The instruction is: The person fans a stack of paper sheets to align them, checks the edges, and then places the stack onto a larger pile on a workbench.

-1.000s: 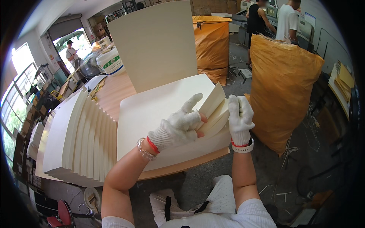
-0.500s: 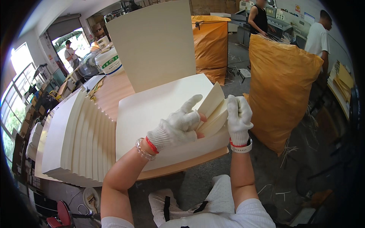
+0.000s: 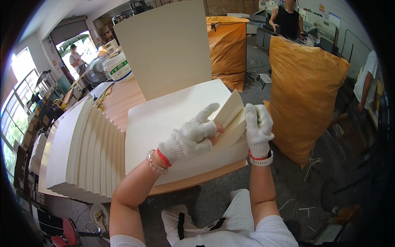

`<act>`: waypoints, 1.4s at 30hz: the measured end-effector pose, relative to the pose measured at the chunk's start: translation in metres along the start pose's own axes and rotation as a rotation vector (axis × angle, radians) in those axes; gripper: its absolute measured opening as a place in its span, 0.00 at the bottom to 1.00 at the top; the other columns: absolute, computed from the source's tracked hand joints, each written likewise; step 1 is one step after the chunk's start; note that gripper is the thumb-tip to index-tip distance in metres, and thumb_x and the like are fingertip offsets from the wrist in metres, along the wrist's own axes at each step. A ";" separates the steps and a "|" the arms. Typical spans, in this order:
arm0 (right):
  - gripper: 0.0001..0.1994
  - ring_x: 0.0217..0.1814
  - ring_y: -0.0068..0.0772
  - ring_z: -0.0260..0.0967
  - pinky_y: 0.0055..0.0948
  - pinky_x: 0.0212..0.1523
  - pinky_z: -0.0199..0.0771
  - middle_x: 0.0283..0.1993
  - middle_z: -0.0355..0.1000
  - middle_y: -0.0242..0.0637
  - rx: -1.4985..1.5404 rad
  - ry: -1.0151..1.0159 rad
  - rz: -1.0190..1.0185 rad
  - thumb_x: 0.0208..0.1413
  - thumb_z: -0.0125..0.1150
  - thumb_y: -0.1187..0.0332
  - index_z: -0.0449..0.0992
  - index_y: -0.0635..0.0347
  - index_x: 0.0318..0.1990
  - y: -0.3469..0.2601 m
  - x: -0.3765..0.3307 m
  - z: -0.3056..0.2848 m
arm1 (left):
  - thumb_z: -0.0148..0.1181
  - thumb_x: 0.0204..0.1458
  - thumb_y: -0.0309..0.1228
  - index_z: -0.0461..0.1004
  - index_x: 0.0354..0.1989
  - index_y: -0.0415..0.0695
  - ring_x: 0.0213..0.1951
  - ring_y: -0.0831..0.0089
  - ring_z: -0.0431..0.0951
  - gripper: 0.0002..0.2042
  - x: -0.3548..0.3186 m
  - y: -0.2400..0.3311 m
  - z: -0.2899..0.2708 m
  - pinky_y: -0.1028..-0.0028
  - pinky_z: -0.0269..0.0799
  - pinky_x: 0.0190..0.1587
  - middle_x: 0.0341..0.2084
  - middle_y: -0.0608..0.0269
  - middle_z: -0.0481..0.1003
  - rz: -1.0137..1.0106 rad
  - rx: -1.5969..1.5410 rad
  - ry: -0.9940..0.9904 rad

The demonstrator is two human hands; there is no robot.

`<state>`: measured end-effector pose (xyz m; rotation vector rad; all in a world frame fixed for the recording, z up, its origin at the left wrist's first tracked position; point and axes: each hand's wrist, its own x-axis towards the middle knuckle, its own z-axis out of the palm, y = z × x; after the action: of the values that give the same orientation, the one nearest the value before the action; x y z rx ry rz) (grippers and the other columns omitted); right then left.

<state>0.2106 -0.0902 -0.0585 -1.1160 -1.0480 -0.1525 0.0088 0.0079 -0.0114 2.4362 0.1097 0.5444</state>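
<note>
A stack of large cream paper sheets (image 3: 173, 111) lies on the table in front of me. Its right-hand edge is lifted and curled up into several loose leaves (image 3: 231, 115). My right hand (image 3: 259, 125), in a white knitted glove, is closed in a fist on the outer edge of these leaves. My left hand (image 3: 195, 131) wears a similar glove with bare fingertips showing. Its fingers are spread, with the bare tips touching the curled leaves and one gloved finger pointing up and away. The undersides of the fingers are hidden.
At left stands a fanned pile of paper (image 3: 88, 148). Behind the stack rises a tall cream board (image 3: 166, 49). A white bucket (image 3: 118, 66) and a fan (image 3: 95, 73) are further back. Large orange sacks (image 3: 304, 99) stand at right. Co-workers (image 3: 286, 22) are beyond.
My left fingertips have shifted slightly on the curled leaves; my right fist stays put. In the background, the person in white moves right and the one in black turns.
</note>
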 end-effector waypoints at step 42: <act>0.10 0.23 0.10 0.56 0.19 0.24 0.60 0.23 0.64 0.22 0.092 0.046 0.059 0.65 0.61 0.71 0.72 0.61 0.31 -0.003 -0.004 0.000 | 0.71 0.42 0.17 0.74 0.34 0.42 0.72 0.46 0.57 0.13 0.002 0.007 0.005 0.60 0.74 0.54 0.51 0.45 0.74 -0.051 0.080 0.051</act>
<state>0.2061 -0.0930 -0.0594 -1.0544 -0.9708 -0.0821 0.0125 0.0000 -0.0095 2.4897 0.2180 0.5903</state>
